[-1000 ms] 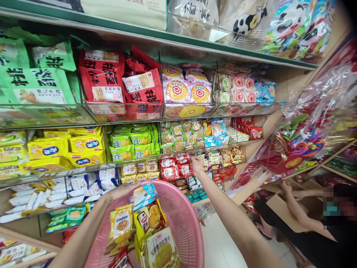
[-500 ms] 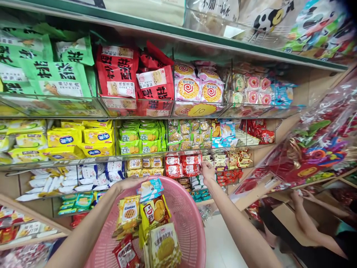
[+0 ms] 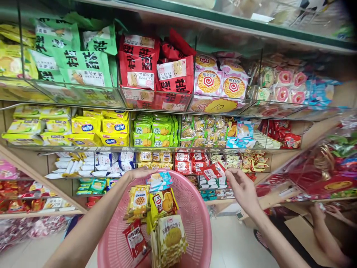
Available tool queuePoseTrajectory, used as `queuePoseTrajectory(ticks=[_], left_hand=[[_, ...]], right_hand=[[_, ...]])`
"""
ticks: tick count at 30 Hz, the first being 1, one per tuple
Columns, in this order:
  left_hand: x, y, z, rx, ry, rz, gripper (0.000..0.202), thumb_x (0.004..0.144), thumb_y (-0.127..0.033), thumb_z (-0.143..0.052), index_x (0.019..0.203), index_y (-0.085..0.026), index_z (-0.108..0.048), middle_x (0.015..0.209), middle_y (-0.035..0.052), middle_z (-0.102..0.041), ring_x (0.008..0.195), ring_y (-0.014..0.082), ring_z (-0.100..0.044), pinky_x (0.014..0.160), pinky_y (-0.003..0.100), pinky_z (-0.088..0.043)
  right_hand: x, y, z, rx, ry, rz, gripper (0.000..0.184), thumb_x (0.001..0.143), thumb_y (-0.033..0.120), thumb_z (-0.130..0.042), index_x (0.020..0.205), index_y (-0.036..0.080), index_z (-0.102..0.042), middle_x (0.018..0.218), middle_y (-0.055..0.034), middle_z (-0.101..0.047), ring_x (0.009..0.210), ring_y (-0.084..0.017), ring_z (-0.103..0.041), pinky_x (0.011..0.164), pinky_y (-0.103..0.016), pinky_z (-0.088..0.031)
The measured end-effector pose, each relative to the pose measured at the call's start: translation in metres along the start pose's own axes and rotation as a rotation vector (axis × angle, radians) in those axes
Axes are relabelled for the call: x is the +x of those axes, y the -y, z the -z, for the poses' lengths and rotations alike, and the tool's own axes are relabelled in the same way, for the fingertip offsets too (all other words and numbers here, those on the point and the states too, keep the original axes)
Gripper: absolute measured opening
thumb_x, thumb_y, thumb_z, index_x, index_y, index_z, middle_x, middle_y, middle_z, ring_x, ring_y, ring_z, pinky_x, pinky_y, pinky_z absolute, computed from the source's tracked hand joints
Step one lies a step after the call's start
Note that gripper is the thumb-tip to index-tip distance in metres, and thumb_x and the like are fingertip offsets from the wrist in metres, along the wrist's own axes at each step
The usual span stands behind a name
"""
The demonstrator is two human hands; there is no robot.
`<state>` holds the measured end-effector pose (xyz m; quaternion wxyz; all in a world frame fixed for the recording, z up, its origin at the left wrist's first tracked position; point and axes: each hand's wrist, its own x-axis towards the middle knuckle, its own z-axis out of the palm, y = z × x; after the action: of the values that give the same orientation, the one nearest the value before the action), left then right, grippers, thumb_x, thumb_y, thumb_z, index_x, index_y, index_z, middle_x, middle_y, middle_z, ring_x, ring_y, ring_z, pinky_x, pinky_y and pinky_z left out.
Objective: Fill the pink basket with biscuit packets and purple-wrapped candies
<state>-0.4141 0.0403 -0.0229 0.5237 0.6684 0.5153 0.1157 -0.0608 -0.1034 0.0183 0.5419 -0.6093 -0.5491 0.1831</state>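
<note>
My left hand grips the far rim of a pink plastic basket, its fingertips partly hidden. Inside the basket lie a yellow cookies packet, a yellow biscuit packet, a blue packet, a red packet and a stack of pale green biscuit packets. Between the thumb and fingers of my right hand is a red snack packet. It hangs in front of the low shelf, just right of the basket's far rim and close to similar red packets.
Glass-fronted shelves hold green bags, red bags, round cracker packets and yellow packets. At the lower right, another person's hands are near a cardboard box. Clear-wrapped colourful goods stand at right.
My right hand has drawn back from the shelf, bringing a red snack packet out toward the basket. My left hand still holds the rim. The view has shifted, with the shelves showing farther left.
</note>
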Motion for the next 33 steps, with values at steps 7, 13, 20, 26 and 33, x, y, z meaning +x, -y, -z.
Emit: queuePoseTrajectory(ticks=[7, 13, 20, 26, 33], left_hand=[[-0.002, 0.002, 0.004, 0.084, 0.054, 0.034, 0.068, 0.062, -0.069, -0.05, 0.095, -0.012, -0.068, 0.102, 0.0093, -0.067, 0.1, 0.027, -0.056, 0.091, 0.031, -0.037], [-0.007, 0.005, 0.006, 0.136, 0.097, 0.021, 0.073, 0.06, -0.076, -0.043, 0.091, -0.016, -0.069, 0.095, 0.0069, -0.069, 0.095, 0.0279, -0.058, 0.085, 0.032, -0.042], [-0.006, 0.011, 0.008, 0.089, 0.085, 0.011, 0.071, 0.062, -0.073, -0.045, 0.096, -0.016, -0.068, 0.104, 0.0077, -0.066, 0.1, 0.0273, -0.056, 0.091, 0.032, -0.039], [-0.009, 0.005, 0.008, 0.133, 0.08, -0.006, 0.071, 0.064, -0.073, -0.043, 0.101, -0.017, -0.066, 0.11, 0.0063, -0.064, 0.108, 0.0263, -0.053, 0.096, 0.032, -0.036], [-0.007, 0.004, 0.003, 0.142, 0.133, -0.008, 0.065, 0.068, -0.07, -0.043, 0.105, -0.021, -0.064, 0.117, 0.0049, -0.059, 0.112, 0.023, -0.051, 0.101, 0.029, -0.03]], right_hand=[[-0.028, 0.098, -0.045, 0.028, 0.595, 0.192, 0.016, 0.086, 0.031, -0.044, 0.081, 0.021, -0.056, 0.079, -0.0006, -0.054, 0.072, -0.012, -0.05, 0.064, -0.025, -0.039], [-0.058, 0.131, -0.121, 0.068, 1.073, 0.479, 0.014, 0.087, 0.021, -0.042, 0.082, 0.019, -0.055, 0.095, -0.0006, -0.058, 0.09, -0.011, -0.052, 0.081, -0.022, -0.038], [-0.081, 0.106, -0.196, -0.293, 1.357, 0.674, 0.01, 0.082, 0.024, -0.046, 0.084, 0.019, -0.054, 0.091, 0.0014, -0.063, 0.074, -0.01, -0.056, 0.056, -0.016, -0.037], [-0.085, 0.106, -0.223, -0.555, 1.484, 0.643, 0.012, 0.079, 0.025, -0.045, 0.078, 0.019, -0.055, 0.08, 0.0026, -0.065, 0.064, -0.01, -0.057, 0.04, -0.016, -0.035], [-0.107, 0.097, -0.218, -0.709, 1.275, 0.659, 0.019, 0.068, 0.023, -0.055, 0.085, 0.017, -0.058, 0.084, -0.0036, -0.067, 0.068, -0.019, -0.062, 0.045, -0.026, -0.044]])
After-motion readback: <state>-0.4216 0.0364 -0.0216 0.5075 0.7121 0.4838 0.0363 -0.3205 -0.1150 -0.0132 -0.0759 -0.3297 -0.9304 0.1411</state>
